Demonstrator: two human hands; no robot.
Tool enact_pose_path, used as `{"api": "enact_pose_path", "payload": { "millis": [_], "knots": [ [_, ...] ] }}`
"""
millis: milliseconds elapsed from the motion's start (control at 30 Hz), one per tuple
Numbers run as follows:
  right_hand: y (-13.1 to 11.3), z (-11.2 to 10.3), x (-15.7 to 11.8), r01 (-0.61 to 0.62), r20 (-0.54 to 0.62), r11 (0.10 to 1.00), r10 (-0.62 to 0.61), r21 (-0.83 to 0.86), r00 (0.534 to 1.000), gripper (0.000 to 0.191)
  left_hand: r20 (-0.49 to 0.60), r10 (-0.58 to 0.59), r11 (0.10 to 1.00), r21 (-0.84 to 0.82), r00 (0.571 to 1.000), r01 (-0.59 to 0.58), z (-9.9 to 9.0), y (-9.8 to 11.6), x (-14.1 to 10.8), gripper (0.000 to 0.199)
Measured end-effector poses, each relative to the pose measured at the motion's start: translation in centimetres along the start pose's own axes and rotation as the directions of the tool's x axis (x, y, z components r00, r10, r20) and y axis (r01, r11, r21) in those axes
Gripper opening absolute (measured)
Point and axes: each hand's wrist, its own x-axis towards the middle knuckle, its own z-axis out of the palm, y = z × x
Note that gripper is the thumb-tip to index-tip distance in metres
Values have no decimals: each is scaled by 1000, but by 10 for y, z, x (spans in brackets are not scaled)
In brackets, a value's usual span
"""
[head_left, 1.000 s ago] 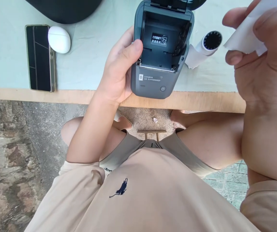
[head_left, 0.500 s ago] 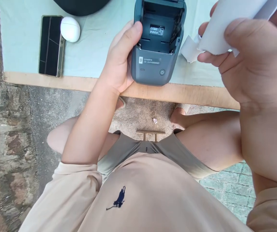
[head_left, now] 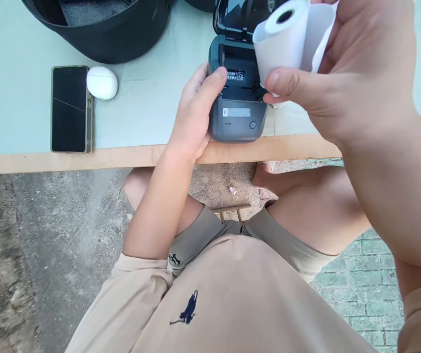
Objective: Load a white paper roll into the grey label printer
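Observation:
A dark grey portable label printer (head_left: 237, 122) stands near the table's front edge with its lid (head_left: 232, 17) raised and its paper bay exposed. My left hand (head_left: 197, 108) is closed around the printer's left side, thumb on the rim of the bay. In my right hand (head_left: 316, 83) is a white paper roll (head_left: 280, 41) with a dark-lined core hole facing up. The roll's loose end (head_left: 318, 37) sticks out on its right. The roll is above the bay's right side and covers part of it; I cannot tell whether they touch.
A phone (head_left: 68, 110) lies at the left with a white earbud case (head_left: 102, 82) against its right edge. Behind them sits an open black zippered case (head_left: 122, 34). The table's wooden front edge (head_left: 129, 159) runs just before my body.
My right hand has brought the paper roll left to the printer and turned it so its core faces up. The view has shifted, showing more of the black case and the lid.

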Motion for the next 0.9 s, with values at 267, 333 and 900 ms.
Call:
{"api": "enact_pose_path", "payload": {
  "millis": [267,333,900],
  "knots": [
    [5,0,12,175,74,830,-160,-529,984,37,-14,-75,997,-29,997,74,-3,2,1,19],
    [6,3,12,121,90,772,-84,-624,992,38,-16,-80,996,-31,997,79,-6,1,1,21],
    [12,25,15,103,26,479,-164,-872,986,20,-35,-186,981,-68,982,183,-10,11,-2,20]
  ]
}}
